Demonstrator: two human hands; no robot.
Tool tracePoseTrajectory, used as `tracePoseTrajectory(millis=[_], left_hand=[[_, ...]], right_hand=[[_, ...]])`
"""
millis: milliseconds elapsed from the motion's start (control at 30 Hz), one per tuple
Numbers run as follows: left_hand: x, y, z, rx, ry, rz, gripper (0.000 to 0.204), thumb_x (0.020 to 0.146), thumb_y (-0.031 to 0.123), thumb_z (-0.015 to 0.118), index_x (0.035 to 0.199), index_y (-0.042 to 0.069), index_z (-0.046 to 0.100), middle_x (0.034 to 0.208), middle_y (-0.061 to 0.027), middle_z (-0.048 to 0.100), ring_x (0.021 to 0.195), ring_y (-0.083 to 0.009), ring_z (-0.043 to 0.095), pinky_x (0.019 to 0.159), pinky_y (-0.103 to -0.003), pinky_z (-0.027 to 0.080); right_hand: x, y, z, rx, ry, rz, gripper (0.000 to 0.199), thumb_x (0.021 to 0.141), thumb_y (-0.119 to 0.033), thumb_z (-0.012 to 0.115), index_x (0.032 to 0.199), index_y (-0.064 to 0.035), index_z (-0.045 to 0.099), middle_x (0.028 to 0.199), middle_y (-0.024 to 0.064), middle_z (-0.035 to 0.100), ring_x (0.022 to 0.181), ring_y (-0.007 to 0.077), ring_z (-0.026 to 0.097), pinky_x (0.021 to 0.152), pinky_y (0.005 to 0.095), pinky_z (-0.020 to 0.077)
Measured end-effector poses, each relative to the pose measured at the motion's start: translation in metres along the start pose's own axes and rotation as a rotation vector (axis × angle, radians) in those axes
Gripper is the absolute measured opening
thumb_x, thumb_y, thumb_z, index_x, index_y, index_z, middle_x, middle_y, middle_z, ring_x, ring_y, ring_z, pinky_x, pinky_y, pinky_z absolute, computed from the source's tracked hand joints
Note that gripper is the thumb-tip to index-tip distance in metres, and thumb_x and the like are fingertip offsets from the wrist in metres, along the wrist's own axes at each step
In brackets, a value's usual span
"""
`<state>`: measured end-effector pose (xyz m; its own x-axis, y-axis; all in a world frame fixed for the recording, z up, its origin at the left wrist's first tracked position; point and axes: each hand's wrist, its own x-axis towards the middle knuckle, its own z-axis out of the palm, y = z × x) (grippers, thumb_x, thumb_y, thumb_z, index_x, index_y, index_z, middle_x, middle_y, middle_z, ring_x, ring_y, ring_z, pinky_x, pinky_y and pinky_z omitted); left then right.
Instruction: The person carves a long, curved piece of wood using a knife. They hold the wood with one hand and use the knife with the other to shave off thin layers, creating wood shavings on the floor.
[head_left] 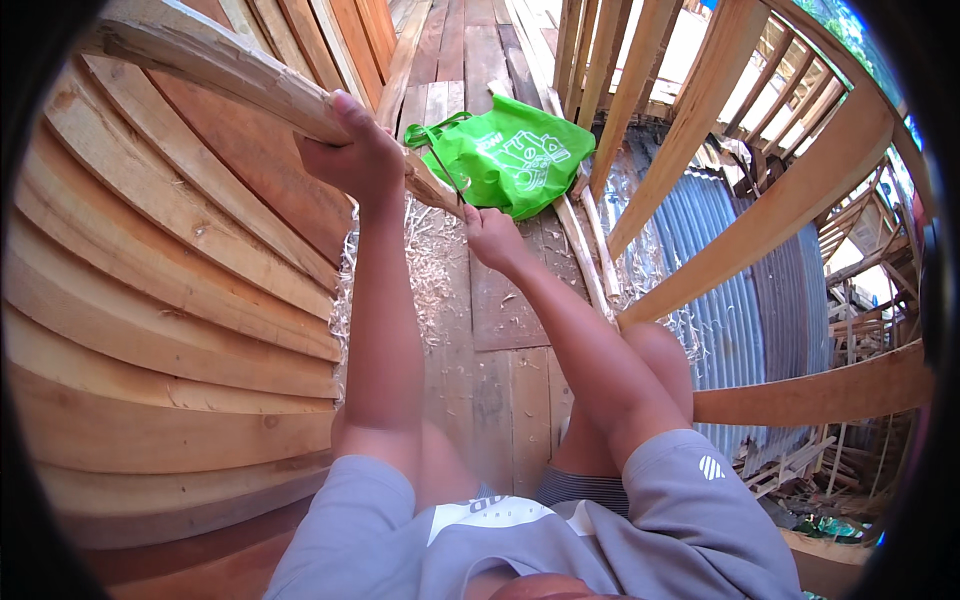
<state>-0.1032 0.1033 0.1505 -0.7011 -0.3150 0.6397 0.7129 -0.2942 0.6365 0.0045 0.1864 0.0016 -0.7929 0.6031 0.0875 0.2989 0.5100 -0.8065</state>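
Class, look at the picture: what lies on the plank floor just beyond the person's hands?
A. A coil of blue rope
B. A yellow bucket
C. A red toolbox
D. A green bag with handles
D: a green bag with handles lies on the plank floor, just past the right hand, while the left hand grips a wooden beam.

Two hands in play: the left hand (355, 155) and right hand (487, 237), both on one long wooden stick (240, 75). One green bag (510, 155) on the floor planks (500, 380). One corrugated metal sheet (720, 300).
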Motion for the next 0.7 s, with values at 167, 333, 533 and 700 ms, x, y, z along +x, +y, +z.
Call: tracePoseTrajectory(millis=[167, 333, 533, 700], left_hand=[[0.001, 0.002, -0.009, 0.011, 0.01, 0.007, 0.058, 0.089, 0.044, 0.064, 0.099, -0.011, 0.05, 0.081, -0.0141, 0.059, 0.067, -0.0187, 0.06, 0.06, -0.03, 0.05], [-0.001, 0.02, 0.001, -0.018, 0.021, -0.098, 0.059, 0.091, 0.044, 0.063, 0.1, -0.013, 0.05, 0.08, -0.0148, 0.059, 0.062, -0.0179, 0.06, 0.053, -0.029, 0.049], [0.001, -0.002, 0.004, -0.01, -0.023, -0.018, 0.061, 0.091, 0.044, 0.062, 0.105, -0.014, 0.048, 0.079, -0.0141, 0.058, 0.057, -0.016, 0.059, 0.047, -0.027, 0.05], [0.002, -0.002, -0.008, 0.01, -0.026, -0.096, 0.062, 0.091, 0.045, 0.062, 0.103, -0.014, 0.049, 0.079, -0.014, 0.058, 0.063, -0.0183, 0.061, 0.054, -0.029, 0.052]], right_hand=[[-0.003, -0.021, 0.016, 0.054, 0.061, -0.025, 0.053, 0.103, -0.038, 0.038, 0.091, 0.0054, 0.065, 0.09, 0.0321, 0.065, 0.088, 0.048, 0.063, 0.08, 0.0538, 0.047], [0.008, -0.015, 0.012, 0.005, 0.081, -0.028, 0.05, 0.103, -0.037, 0.038, 0.093, 0.0043, 0.065, 0.085, 0.0298, 0.065, 0.084, 0.0487, 0.062, 0.077, 0.054, 0.0469], [0.007, 0.028, 0.016, -0.008, 0.078, -0.017, 0.047, 0.103, -0.035, 0.041, 0.086, 0.0034, 0.063, 0.078, 0.0291, 0.064, 0.077, 0.049, 0.061, 0.071, 0.0546, 0.0465], [-0.004, -0.01, 0.011, 0.043, 0.059, -0.104, 0.047, 0.102, -0.037, 0.041, 0.093, 0.002, 0.065, 0.082, 0.0304, 0.064, 0.083, 0.0493, 0.062, 0.076, 0.0555, 0.0471]])
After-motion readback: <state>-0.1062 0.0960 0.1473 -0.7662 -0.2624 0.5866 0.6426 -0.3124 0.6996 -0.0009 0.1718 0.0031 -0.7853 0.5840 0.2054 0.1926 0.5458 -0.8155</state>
